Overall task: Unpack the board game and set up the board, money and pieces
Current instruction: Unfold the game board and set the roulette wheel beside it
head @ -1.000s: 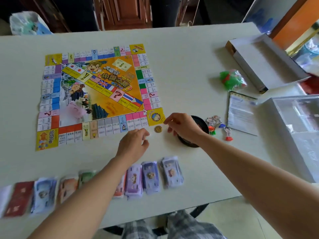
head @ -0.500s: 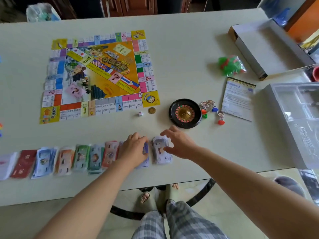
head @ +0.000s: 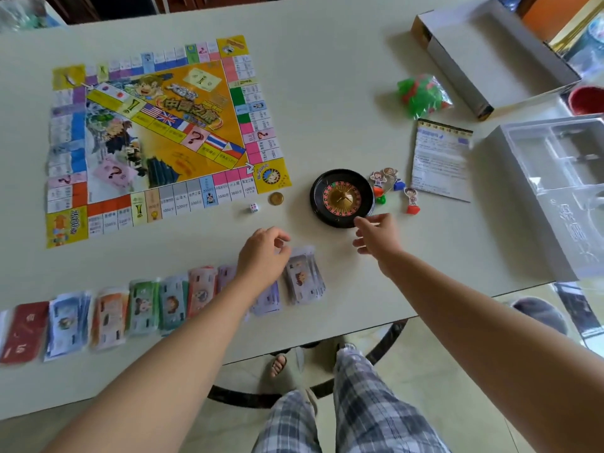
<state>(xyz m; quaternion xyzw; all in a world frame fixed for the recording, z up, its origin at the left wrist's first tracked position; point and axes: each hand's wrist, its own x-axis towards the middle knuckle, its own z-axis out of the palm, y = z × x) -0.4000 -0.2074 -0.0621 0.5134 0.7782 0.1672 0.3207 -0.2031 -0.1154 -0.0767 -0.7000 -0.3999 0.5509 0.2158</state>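
Yr two forearms (head: 183, 348) are bare as far as the frame shows, and so are yr L hand (head: 261, 253) & R hand (head: 377, 235). Lower down, yr legs are in loose checked trousers (head: 359, 416), grey-blue w/ white & dark lines. One foot (head: 277, 366) wears an open-toed sandal, toes showing. The other foot is mostly hidden.

The pale table (head: 327, 93) carries board (head: 163, 135), money (head: 143, 308), die (head: 253, 207), coin (head: 276, 198), roulette wheel (head: 341, 197).
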